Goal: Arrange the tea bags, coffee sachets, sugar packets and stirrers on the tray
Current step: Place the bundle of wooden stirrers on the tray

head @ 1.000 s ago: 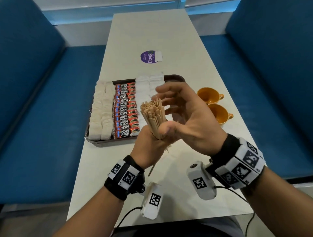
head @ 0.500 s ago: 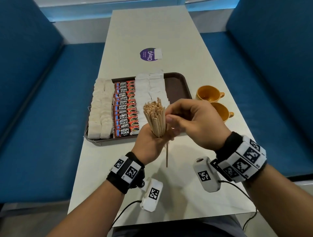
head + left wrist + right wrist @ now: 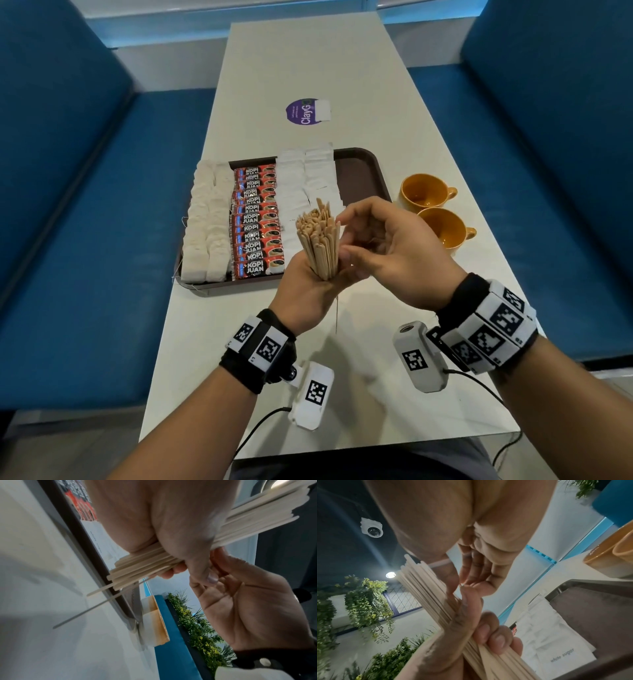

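Left hand (image 3: pixel 301 287) grips upright bundle of pale wooden stirrers (image 3: pixel 320 240); right hand (image 3: pixel 387 246), fingers loosely curled, tidies them. Next: lay on brown plastic tray (image 3: pixel 363 171), bare right side.

Café booth (image 3: pixel 102 240) — blue benches, table (image 3: pixel 308 68)

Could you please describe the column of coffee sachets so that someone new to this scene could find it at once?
Start at the dark brown plastic tray on the long pale table. Three bands of packets fill its left part. The red coffee sachets printed KOPI JUAN form the middle band, between the off-white tea bags on the left and the plain white sugar packets on the right; they alone are coloured.
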Tool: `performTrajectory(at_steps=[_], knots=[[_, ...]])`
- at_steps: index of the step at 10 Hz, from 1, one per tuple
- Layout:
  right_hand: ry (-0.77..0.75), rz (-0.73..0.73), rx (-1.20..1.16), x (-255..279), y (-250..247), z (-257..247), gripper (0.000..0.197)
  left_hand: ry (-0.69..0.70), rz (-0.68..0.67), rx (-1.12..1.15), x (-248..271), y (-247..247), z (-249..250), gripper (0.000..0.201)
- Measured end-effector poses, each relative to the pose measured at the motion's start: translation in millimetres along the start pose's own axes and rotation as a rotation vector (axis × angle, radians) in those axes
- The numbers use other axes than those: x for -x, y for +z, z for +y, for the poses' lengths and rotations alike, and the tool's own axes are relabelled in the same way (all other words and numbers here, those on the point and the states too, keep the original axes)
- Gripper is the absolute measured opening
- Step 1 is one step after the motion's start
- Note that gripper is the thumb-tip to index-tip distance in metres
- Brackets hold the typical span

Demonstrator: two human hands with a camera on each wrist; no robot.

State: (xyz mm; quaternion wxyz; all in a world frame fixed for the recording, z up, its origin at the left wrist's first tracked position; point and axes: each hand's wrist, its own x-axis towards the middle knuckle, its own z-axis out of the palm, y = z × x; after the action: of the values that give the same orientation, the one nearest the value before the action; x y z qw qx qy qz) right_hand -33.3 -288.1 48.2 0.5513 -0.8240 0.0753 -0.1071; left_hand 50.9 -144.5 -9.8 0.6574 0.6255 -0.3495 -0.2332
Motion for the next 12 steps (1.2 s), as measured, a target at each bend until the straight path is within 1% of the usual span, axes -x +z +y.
performTrajectory(at_steps=[1,2,3,4,5,6,7,8,9,10,11,12], knots=[[0.029,0.023,-0.001,0,-1,2,0.025,-0.059,0.002,0.039,1,1,-8,0.029],[0.036,-0.005,0.005,-1,-2,3,0.014,-0.108,-0.023,0.056,1,0,-10,0.037],[0.010,0.035,0.012,0,-3,-1,0.010,-0.141,-0.022,0.008,0,-2,-14,0.018],[-0.059,0.114,-0.046,0,-9,-8,0.011,-0.211,-0.012,-0.018,1,-2,-19,0.027],[-0.066,0.088,-0.017,-1,-14,-9,0.010,-0.263,-0.048,-0.025,3,-2,-21,0.032],[-0.051,0.029,0.009,-1,-11,-5,0.011,-0.281,-0.049,-0.011,3,-1,-21,0.041],[-0.084,0.046,0.023,0,-9,-5,0.011,-0.296,-0.050,-0.035,3,0,-21,0.047],[-0.150,0.066,0.105,-3,-9,-7,0.014,-0.341,-0.041,-0.100,4,-1,-26,0.045],[-0.194,0.051,0.207,-7,-11,-10,0.026,-0.353,-0.058,-0.154,5,-2,-22,0.043],[-0.280,0.097,0.207,-8,-11,-17,0.038,-0.369,-0.041,-0.182,5,-3,-26,0.037],[-0.366,0.056,0.109,-10,1,-28,0.035,-0.407,-0.031,-0.159,7,3,-14,0.045],[-0.383,-0.068,0.175,-14,18,-34,0.030,-0.409,-0.003,-0.139,7,5,-12,0.047]])
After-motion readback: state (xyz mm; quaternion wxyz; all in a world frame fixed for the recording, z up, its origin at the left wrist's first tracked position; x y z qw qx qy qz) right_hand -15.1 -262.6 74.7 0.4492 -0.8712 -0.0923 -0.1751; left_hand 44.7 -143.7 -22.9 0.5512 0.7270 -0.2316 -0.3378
